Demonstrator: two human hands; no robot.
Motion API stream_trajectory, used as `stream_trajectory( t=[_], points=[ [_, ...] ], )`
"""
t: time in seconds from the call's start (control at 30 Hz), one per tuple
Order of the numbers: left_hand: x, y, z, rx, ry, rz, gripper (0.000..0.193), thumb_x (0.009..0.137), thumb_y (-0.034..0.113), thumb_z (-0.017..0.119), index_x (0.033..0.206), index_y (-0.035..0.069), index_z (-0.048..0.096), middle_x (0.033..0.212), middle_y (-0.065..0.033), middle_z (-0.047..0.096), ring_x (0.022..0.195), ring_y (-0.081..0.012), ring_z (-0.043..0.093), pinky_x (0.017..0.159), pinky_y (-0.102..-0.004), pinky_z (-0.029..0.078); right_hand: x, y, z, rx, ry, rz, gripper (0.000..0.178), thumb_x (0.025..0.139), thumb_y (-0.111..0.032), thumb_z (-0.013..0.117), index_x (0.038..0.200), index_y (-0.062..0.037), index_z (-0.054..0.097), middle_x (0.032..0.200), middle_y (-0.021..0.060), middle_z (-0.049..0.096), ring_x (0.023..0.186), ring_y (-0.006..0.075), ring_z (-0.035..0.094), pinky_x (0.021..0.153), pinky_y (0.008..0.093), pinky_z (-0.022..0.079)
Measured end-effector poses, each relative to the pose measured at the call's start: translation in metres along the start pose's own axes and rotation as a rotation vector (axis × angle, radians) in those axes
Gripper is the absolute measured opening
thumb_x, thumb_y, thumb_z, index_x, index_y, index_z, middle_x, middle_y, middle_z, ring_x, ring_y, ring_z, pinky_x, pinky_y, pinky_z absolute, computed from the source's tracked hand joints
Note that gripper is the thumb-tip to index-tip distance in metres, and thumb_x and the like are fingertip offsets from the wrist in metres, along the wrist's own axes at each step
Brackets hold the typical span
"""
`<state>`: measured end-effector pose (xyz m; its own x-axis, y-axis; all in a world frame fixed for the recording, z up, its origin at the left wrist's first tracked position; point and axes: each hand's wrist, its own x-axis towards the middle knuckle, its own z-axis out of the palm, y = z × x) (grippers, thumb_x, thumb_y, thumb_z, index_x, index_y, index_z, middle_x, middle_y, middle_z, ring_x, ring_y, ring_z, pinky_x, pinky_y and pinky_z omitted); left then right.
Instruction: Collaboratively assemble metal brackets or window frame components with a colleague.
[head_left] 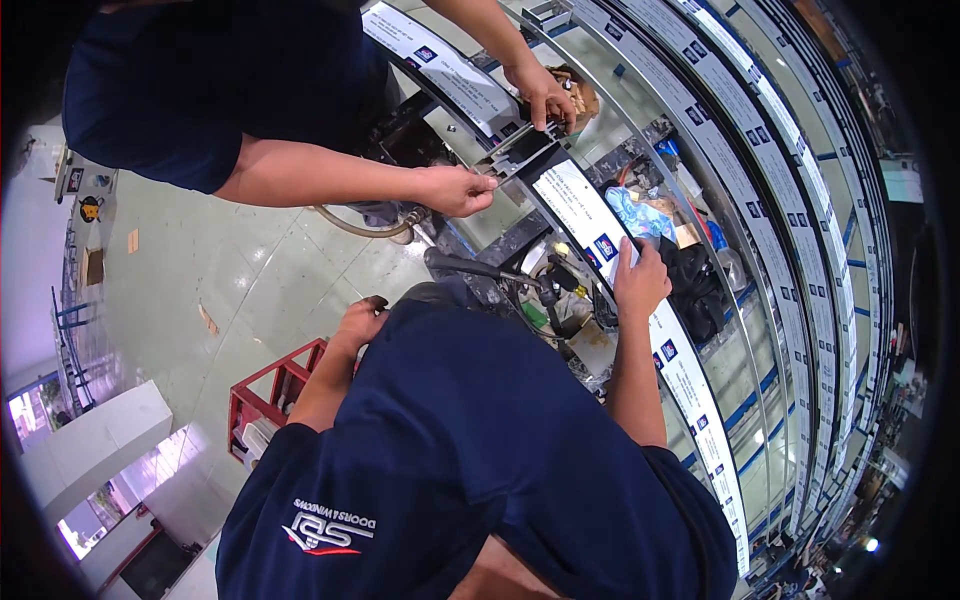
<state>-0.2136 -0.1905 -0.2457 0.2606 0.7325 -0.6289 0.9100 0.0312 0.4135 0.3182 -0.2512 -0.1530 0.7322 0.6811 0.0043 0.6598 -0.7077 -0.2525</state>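
My right hand (642, 280) grips the edge of a long profile (680, 385) covered in white printed film, its fingers bent over the side. Down at my left side, my left hand (362, 322) has its fingers curled against something dark beside my shirt; what they hold is mostly hidden. Across from me a co-worker in a dark shirt has one hand (540, 95) over a dark joint (528, 150) at the profile's far end. The co-worker's other hand (460, 190) pinches a thin metal piece beside that joint. Another film-covered profile (450, 75) lies beyond it.
Several long film-covered profiles (770, 230) lie on a rack to the right. Below the work are black bags (695, 285), a blue patterned bag (640, 212) and loose clutter. A red metal frame (262, 395) stands on the tiled floor at left, near a hose (365, 230).
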Motion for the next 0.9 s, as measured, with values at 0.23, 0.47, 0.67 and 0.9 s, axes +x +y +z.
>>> stream_trajectory(
  t=[0.23, 0.47, 0.67, 0.9],
  points=[
    [0.003, -0.023, 0.013, 0.060, 0.015, 0.017, 0.041, 0.095, 0.033, 0.064, 0.124, 0.007, 0.074, 0.127, -0.0179, 0.074, 0.122, -0.0346, 0.069, 0.108, -0.0409, 0.053, 0.000, 0.010, 0.011, 0.044, 0.158, -0.121, 0.055, 0.099, -0.055, 0.064, 0.134, -0.0125, 0.067, 0.130, 0.0136, 0.069, 0.122, 0.0346, 0.062, 0.107, 0.0521, 0.040],
    [-0.007, 0.017, -0.007, -0.173, 0.261, 0.122, 0.028, 0.095, 0.031, 0.072, 0.105, 0.007, 0.079, 0.098, -0.0162, 0.077, 0.089, -0.0342, 0.075, 0.083, -0.0408, 0.059, 0.021, -0.079, 0.012, 0.589, 0.134, -0.583, 0.063, 0.084, -0.028, 0.087, 0.133, 0.0010, 0.061, 0.127, 0.0222, 0.065, 0.119, 0.0425, 0.062, 0.105, 0.0480, 0.048],
    [-0.034, 0.134, -0.090, 0.007, 0.557, 0.698, 0.018, 0.086, 0.021, 0.084, 0.087, 0.006, 0.075, 0.079, -0.0122, 0.072, 0.073, -0.0302, 0.072, 0.067, -0.0380, 0.056, 0.054, -0.141, 0.041, 0.666, 0.099, -0.721, 0.099, 0.074, -0.038, 0.096, 0.150, 0.0003, 0.046, 0.141, 0.0257, 0.054, 0.132, 0.0444, 0.052, 0.115, 0.0502, 0.040],
    [0.026, 0.261, -0.117, -0.404, 0.360, 0.723, 0.054, 0.083, 0.030, 0.085, 0.126, 0.005, 0.067, 0.122, -0.0120, 0.067, 0.106, -0.0277, 0.069, 0.098, -0.0435, 0.050, 0.054, -0.161, 0.045, 0.511, 0.084, -0.814, 0.130, 0.060, -0.043, 0.102, 0.157, 0.0064, 0.030, 0.151, 0.0320, 0.042, 0.139, 0.0505, 0.046, 0.117, 0.0513, 0.042]
  ],
)
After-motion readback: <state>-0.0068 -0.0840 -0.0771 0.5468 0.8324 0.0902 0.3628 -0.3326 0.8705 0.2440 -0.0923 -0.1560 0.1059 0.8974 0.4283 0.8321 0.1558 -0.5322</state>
